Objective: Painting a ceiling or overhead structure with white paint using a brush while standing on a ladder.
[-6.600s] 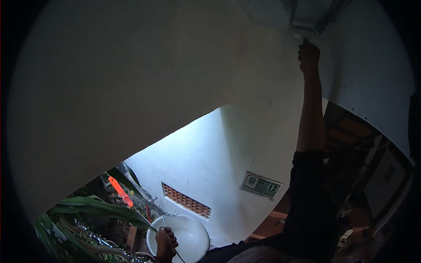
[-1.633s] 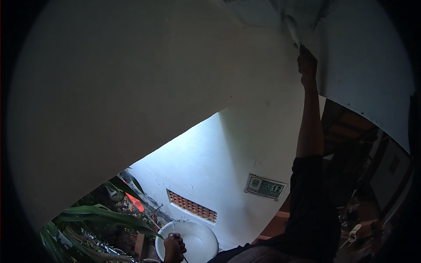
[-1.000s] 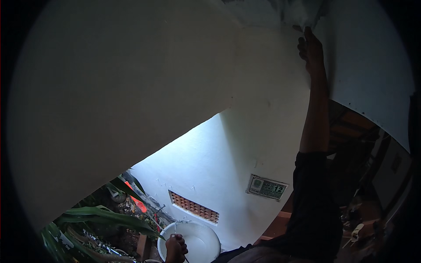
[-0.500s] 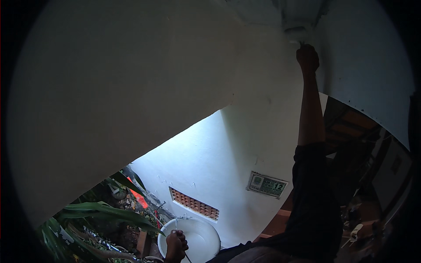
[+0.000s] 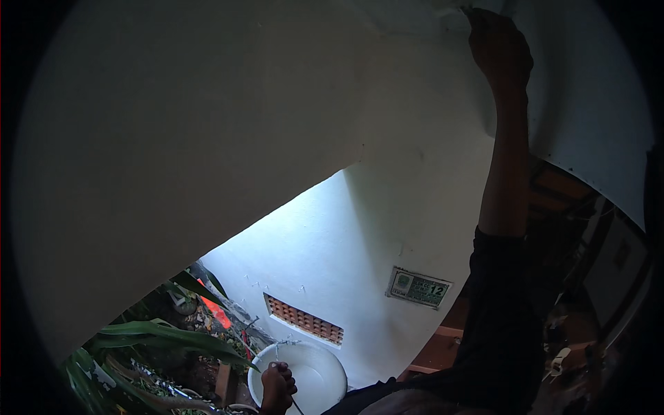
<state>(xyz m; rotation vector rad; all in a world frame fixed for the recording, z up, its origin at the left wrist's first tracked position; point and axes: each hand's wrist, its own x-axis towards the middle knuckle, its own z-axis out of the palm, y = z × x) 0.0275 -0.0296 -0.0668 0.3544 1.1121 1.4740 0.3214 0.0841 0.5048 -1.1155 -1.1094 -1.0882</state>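
We see the right hand raised at the far right, fingers closed on a pale tool. The tool sits just left of the fingertips, against the upper wall; most of it is dim or hidden, so we can't tell its kind. The bit we can see points left, away from the fingers; we can't make out its full long axis.

Left hand, near side, is clenched in a fist over the left part of a white tub, on a thin dark wire slanting down to the near right. Tub's round mouth faces up toward us.

Around it: a long green leaf left, tip aimed right at the tub; an orange strip farther left, slanting; a brick-coloured vent on the wall beyond the tub; a rectangular plaque right of the vent.
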